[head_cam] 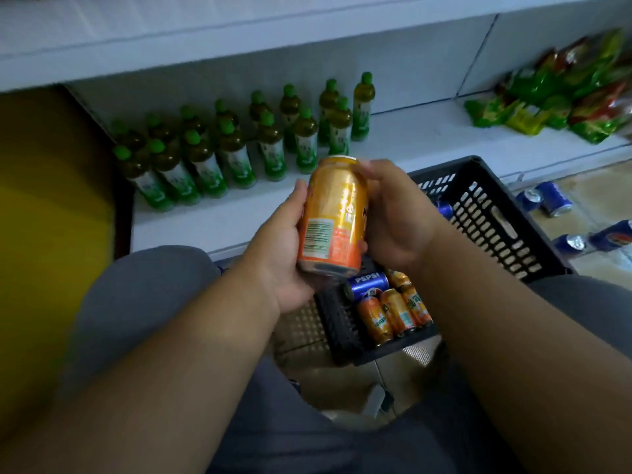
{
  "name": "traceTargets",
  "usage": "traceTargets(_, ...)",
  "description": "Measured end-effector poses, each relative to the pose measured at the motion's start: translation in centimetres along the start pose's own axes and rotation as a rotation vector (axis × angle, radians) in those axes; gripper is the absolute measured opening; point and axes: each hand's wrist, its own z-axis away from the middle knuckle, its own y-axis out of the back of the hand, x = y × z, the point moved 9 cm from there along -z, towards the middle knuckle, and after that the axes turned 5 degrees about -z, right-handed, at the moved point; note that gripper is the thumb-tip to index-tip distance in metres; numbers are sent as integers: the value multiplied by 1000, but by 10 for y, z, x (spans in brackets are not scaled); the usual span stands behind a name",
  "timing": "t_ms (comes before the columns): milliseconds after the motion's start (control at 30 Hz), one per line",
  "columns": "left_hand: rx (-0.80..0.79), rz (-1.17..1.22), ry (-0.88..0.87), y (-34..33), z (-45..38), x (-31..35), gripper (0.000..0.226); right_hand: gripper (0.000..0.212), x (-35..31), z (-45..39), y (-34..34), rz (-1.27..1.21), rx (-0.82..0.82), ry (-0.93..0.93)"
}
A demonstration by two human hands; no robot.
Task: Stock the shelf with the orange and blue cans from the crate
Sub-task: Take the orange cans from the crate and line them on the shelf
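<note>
An orange can [333,213] is held upright between both hands, above the near edge of the white shelf [212,220]. My left hand [280,254] grips its lower left side, thumb along the can. My right hand [396,217] wraps its right side from the top down. Below the hands stands a black slotted crate [492,217]. Inside it lie a blue can [367,285] and several orange cans [393,313]. Another blue can [444,208] shows by the crate's far wall.
Several green-capped tea bottles [236,148] stand in rows on the shelf's left. Green and red snack bags [564,97] lie on the shelf at right. Several blue cans [547,198] lie on the tiled floor right of the crate. A yellow panel [44,234] fills the left.
</note>
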Motion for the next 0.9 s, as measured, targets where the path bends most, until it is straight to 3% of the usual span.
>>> traceTargets(100, -26, 134, -55, 9, 19, 18, 68, 75, -7, -2, -31, 19, -92, 41)
traceTargets(300, 113, 265, -312, 38, 54, 56, 59, 63, -24, -16, -92, 81, -25, 224)
traceTargets(467, 97, 436, -374, 50, 75, 78, 45, 57, -17, -28, -136, -10, -159, 147)
traceTargets(567, 105, 559, -443, 54, 86, 98, 43, 45, -33, -32, -160, 76, -205, 262)
traceTargets(767, 138, 645, -626, 55, 110, 147, 43, 71, -70, -26, -208, 389, -102, 530)
traceTargets(900, 89, 691, -631, 56, 115, 167, 43, 58, -71, -30, -239, 470, -277, 480)
